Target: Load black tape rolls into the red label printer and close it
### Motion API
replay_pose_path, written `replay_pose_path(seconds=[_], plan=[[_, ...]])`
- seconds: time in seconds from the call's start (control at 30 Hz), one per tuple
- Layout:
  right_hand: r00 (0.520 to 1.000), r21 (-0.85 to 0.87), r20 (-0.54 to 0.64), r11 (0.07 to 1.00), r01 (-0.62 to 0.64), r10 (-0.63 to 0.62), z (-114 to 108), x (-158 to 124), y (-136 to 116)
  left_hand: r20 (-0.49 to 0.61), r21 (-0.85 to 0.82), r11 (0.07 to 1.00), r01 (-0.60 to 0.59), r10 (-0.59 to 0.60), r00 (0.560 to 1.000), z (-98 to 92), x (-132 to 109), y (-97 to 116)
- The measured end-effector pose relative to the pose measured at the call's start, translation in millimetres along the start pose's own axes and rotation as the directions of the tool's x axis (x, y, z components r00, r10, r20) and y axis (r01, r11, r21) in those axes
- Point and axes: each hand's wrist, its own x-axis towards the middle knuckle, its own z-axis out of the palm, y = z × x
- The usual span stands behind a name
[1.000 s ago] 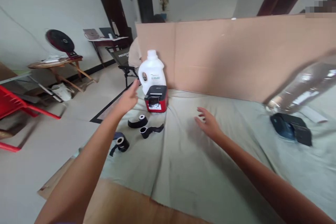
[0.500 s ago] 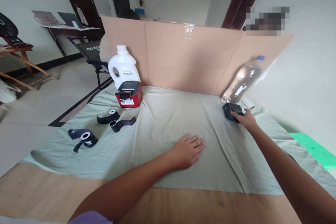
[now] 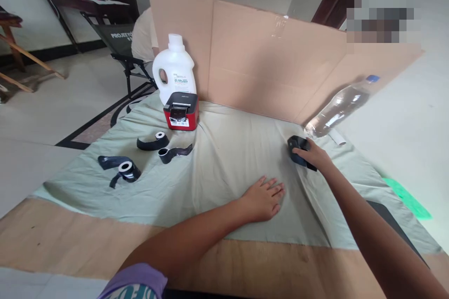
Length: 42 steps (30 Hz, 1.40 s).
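Black device [image 3: 296,142] aslant, near end rightward

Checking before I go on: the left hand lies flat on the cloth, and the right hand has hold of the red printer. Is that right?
Not quite: the right hand has hold of the black device, not the red printer, as the head view shows. The left hand does lie flat on the cloth.
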Motion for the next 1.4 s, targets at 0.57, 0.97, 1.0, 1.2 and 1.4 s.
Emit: replay_pose_path(seconds=[0.57, 0.97, 1.0, 1.2, 1.4], plan=[[0.988, 0.202, 0.150, 0.979, 0.001, -0.032, 28.4, -129.6, -129.1, -0.225, 0.011, 0.887, -0.461, 0.452, 0.864, -7.2, -16.7, 8.0], [0.988, 0.998, -0.060, -0.040, 0.055, -0.140, 97.1, -63.8, -60.3, -0.253, -0.841, 0.454, 0.295, -0.811, 0.528, -54.3, -17.2, -99.5], [0.987, 0.998, -0.046, -0.059, 0.037, -0.155, 98.8, -63.6, -59.3, -0.167, -0.860, 0.389, 0.329, -0.825, 0.540, -53.8, -16.3, -107.2], [0.973, 0.998, -0.047, 0.040, 0.057, -0.225, 97.4, -69.0, -60.1, 0.254, -0.801, 0.196, 0.565, -0.744, 0.618, -77.3, -5.8, -119.8], [0.976, 0.997, -0.043, 0.059, 0.057, -0.214, 96.6, -69.2, -61.9, 0.510, -0.636, 0.269, 0.723, -0.557, 0.655, -106.7, 14.5, -135.2]])
